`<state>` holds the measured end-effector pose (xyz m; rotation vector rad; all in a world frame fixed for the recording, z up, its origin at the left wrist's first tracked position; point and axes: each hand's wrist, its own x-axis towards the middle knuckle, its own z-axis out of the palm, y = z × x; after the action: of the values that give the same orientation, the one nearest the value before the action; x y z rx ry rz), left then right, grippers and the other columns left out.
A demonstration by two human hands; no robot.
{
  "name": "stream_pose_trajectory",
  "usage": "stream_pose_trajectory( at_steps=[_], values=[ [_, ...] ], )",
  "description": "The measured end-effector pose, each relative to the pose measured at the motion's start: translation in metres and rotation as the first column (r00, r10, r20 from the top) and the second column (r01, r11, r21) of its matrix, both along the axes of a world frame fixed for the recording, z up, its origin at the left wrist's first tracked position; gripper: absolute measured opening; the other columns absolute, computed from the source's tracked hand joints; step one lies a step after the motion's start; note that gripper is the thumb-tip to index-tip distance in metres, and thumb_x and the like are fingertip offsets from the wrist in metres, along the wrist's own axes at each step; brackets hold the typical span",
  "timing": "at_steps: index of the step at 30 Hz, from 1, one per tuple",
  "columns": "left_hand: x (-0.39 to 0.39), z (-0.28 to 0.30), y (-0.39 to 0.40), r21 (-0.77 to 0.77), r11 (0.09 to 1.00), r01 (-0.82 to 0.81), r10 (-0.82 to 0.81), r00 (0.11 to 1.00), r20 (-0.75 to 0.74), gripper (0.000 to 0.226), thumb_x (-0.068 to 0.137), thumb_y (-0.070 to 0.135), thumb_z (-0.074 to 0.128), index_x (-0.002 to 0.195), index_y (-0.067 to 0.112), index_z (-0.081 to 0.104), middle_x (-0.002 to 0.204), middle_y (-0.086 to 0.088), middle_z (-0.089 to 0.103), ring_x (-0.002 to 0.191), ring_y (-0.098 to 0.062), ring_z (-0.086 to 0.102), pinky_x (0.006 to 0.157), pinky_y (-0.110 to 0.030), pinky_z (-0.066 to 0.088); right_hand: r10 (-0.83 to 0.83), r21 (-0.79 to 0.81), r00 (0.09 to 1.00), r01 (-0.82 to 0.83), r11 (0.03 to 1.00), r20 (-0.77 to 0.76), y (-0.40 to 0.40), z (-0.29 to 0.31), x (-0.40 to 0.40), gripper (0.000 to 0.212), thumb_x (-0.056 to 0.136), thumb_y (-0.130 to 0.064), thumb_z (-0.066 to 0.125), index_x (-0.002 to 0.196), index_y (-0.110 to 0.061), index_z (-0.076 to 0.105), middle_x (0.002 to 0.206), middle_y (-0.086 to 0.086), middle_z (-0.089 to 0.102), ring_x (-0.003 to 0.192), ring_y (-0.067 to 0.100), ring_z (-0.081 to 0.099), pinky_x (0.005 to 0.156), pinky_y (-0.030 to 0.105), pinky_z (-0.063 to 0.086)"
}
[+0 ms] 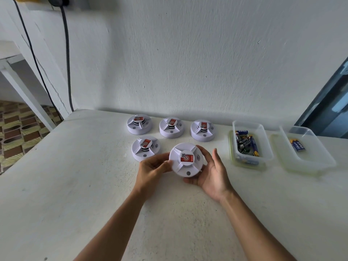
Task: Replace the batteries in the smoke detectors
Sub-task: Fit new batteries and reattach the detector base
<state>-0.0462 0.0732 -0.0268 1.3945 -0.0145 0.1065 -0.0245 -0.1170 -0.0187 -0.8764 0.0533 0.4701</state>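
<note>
Five white round smoke detectors are counted on the pale table (79, 176): three in a back row near the wall (188, 53), namely the back-left detector (139, 124), the back-middle detector (171, 127) and the back-right detector (203, 130), then a front-left detector (146, 149) just ahead of them, and the held detector (186, 159) nearest the camera. Each is seen face up, with a red label on its raised centre. Two clear plastic tubs are set to the right, well apart from the detectors: the near tub (250, 142), in which a loose heap of batteries (246, 143) lies pointing various ways, too jumbled to be counted, and the far tub (305, 147), in which a blue pair of batteries (297, 145) lies side by side, long axis running away from the camera. The held detector is tilted, its face turned up toward the camera; being round, it has no long axis. It is gripped between both hands: the left hand (150, 169) is curled against its left edge with fingertips touching the rim, and the right hand (212, 173) is cupped palm-up under its right and lower side, thumb raised free. Both forearms are extended forward from the bottom of the view, converging on the detector. Two dark cables (66, 44) hang down the wall at the left.
</note>
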Motion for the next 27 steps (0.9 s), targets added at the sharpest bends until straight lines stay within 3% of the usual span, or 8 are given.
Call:
stream_pose_trajectory(
  at_steps=[13,18,27],
  values=[
    [0.0014,-0.0003,0.0005,0.009,1.000,0.003,-0.003,1.000,-0.001,0.021,0.089,0.004,0.065,0.105,0.014,0.074,0.101,-0.005,0.077,0.093,-0.024,0.073,0.077,-0.028,0.058,0.011,-0.011,1.000,-0.011,1.000,0.020,-0.0007,-0.0015,0.0017,0.057,0.087,-0.060,0.037,0.130,-0.028,0.055,0.118,0.014,0.067,0.093,0.034,0.064,0.069,0.044,0.054],
    [0.0014,-0.0012,0.0000,-0.001,1.000,0.003,-0.003,1.000,0.003,0.022,0.084,0.014,0.070,0.105,0.014,0.075,0.102,-0.008,0.076,0.094,-0.024,0.072,0.080,-0.031,0.058,0.014,-0.018,0.999,-0.013,1.000,0.032,-0.0010,-0.0005,0.0009,0.052,0.087,-0.058,0.038,0.125,-0.028,0.058,0.112,0.011,0.070,0.090,0.032,0.065,0.067,0.042,0.054],
    [0.0001,-0.0004,0.0014,0.030,1.000,0.008,-0.009,1.000,0.010,0.020,0.088,0.006,0.068,0.103,0.018,0.075,0.101,-0.005,0.077,0.094,-0.025,0.073,0.079,-0.029,0.058,0.006,-0.024,0.999,-0.005,1.000,0.041,0.0005,-0.0025,-0.0004,0.054,0.088,-0.057,0.039,0.129,-0.026,0.056,0.113,0.012,0.069,0.091,0.032,0.064,0.064,0.041,0.055]
  ],
)
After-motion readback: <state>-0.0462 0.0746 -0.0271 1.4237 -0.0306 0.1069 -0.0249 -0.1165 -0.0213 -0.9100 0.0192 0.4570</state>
